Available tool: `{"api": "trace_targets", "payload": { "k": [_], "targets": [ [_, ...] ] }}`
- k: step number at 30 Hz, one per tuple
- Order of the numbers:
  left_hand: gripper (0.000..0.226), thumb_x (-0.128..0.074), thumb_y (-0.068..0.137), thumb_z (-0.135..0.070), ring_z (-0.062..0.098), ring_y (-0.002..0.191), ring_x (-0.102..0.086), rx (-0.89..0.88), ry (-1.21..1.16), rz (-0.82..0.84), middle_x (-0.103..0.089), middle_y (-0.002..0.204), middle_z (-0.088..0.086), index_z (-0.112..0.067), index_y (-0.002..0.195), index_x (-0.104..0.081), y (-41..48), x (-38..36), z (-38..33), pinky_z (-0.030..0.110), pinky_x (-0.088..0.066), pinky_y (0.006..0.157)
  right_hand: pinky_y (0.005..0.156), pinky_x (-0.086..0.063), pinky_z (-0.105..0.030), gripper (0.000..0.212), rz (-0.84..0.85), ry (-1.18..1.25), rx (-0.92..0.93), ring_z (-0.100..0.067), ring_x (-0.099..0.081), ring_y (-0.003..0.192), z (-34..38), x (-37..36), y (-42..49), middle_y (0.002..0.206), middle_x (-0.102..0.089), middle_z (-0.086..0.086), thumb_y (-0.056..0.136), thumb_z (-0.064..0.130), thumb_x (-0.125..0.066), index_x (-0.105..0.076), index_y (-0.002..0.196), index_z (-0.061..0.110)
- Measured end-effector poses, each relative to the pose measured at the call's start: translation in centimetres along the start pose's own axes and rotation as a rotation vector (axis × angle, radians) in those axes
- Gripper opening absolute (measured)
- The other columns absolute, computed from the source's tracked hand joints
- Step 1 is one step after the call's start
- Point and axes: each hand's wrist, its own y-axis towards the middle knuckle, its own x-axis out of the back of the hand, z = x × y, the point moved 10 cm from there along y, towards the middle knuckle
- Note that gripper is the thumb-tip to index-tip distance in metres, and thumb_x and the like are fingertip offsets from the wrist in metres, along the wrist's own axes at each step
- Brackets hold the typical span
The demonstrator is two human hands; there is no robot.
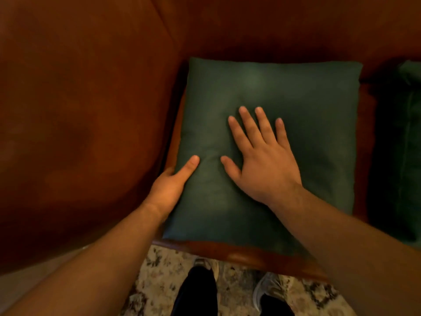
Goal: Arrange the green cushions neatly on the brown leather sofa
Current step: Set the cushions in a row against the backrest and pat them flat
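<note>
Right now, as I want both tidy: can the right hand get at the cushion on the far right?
Probably yes: the right hand lies flat and free, and only bare sofa separates it from the far cushion.

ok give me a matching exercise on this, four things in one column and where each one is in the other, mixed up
Things
1. right hand
2. left hand
3. second cushion
4. grey shoe

Places
a. on the patterned floor
b. flat on top of the middle cushion, fingers spread
c. at the right edge of the view, partly cut off
d. at the middle cushion's left edge, thumb on top, fingers hidden

Pairs: 1-b, 2-d, 3-c, 4-a
</note>
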Motion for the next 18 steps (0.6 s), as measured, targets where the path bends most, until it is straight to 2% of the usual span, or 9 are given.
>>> {"api": "trace_targets", "payload": {
  "k": [1,3,7,9,12,14,16,17,18],
  "targets": [
    [0.101,-0.077,0.046,-0.096,0.019,0.103,-0.079,0.02,0.014,-0.008,-0.083,0.108,-0.002,-0.023,0.115,-0.079,-0.3,0.5,0.7,0.049,-0.059,0.103,0.13,-0.003,-0.059,0.085,0.012,-0.012,0.0,-0.028,0.002,0.164,0.0,0.1,0.5,0.179,-0.003,-0.002,0.1,0.071,-0.022,-0.008,0.17,0.025],
    [0.09,-0.069,0.055,-0.095,0.018,0.097,-0.079,-0.056,0.135,-0.097,-0.083,0.101,-0.002,-0.019,0.103,-0.08,-0.7,1.5,0.3,0.048,-0.061,0.098,0.13,-0.004,-0.061,0.083,0.006,-0.036,0.003,-0.031,0.0,0.164,0.6,0.4,0.7,0.178,-0.006,-0.005,0.102,0.066,-0.025,-0.01,0.169,0.021],
    [0.063,-0.068,0.084,-0.076,0.018,0.096,-0.077,-0.172,0.278,-0.252,-0.082,0.099,0.0,-0.017,0.103,-0.08,-1.0,1.7,-1.1,0.045,-0.061,0.093,0.127,-0.01,-0.066,0.068,-0.093,-0.018,0.065,-0.038,-0.013,0.162,3.7,0.3,-3.4,0.176,-0.019,-0.01,0.106,0.042,-0.039,-0.026,0.166,0.014],
    [0.068,-0.067,0.08,-0.079,0.016,0.096,-0.077,-0.153,0.269,-0.214,-0.082,0.1,-0.002,-0.018,0.107,-0.08,-1.1,1.5,-0.4,0.044,-0.061,0.094,0.128,-0.005,-0.065,0.068,-0.029,-0.031,0.176,-0.038,-0.003,0.163,5.4,-1.4,-6.7,0.178,-0.009,-0.009,0.107,0.048,-0.036,-0.024,0.167,0.02],
    [0.081,-0.066,0.066,-0.085,0.014,0.102,-0.077,-0.094,0.178,-0.088,-0.082,0.106,-0.003,-0.021,0.112,-0.079,-1.9,1.1,1.4,0.045,-0.059,0.101,0.129,0.0,-0.062,0.076,0.081,-0.041,0.23,-0.036,0.008,0.163,5.8,-2.9,-8.7,0.178,0.003,-0.005,0.104,0.063,-0.033,-0.019,0.169,0.026],
    [0.079,-0.065,0.064,-0.086,0.014,0.098,-0.078,-0.103,0.177,-0.116,-0.083,0.101,-0.003,-0.02,0.106,-0.08,-2.4,1.5,1.0,0.045,-0.06,0.098,0.129,-0.011,-0.06,0.075,0.056,0.037,0.222,-0.034,-0.009,0.163,5.7,-1.7,-7.6,0.177,-0.015,-0.005,0.101,0.065,-0.039,-0.033,0.165,0.026],
    [0.082,-0.058,0.065,-0.091,0.017,0.093,-0.077,-0.15,0.278,-0.217,-0.082,0.095,-0.002,-0.019,0.098,-0.079,-2.7,1.9,-0.7,0.043,-0.061,0.091,0.124,-0.028,-0.055,0.068,-0.071,0.165,0.166,-0.031,-0.035,0.155,3.9,0.9,-6.4,0.168,-0.04,-0.005,0.096,0.062,-0.05,-0.053,0.153,0.025],
    [0.085,-0.053,0.066,-0.093,0.02,0.093,-0.076,-0.162,0.335,-0.258,-0.08,0.094,-0.001,-0.018,0.096,-0.078,-2.8,2.0,-1.6,0.042,-0.061,0.088,0.121,-0.032,-0.053,0.065,-0.157,0.206,0.102,-0.03,-0.041,0.152,1.9,2.1,-6.2,0.165,-0.044,-0.004,0.095,0.06,-0.053,-0.056,0.15,0.026],
    [0.087,-0.05,0.067,-0.095,0.025,0.094,-0.075,-0.165,0.384,-0.287,-0.079,0.095,0.001,-0.018,0.096,-0.076,-2.9,1.9,-2.2,0.041,-0.059,0.086,0.122,-0.031,-0.053,0.065,-0.201,0.2,0.019,-0.029,-0.039,0.152,-0.4,2.7,-6.4,0.167,-0.04,-0.004,0.096,0.062,-0.052,-0.054,0.151,0.028]
  ]
}}
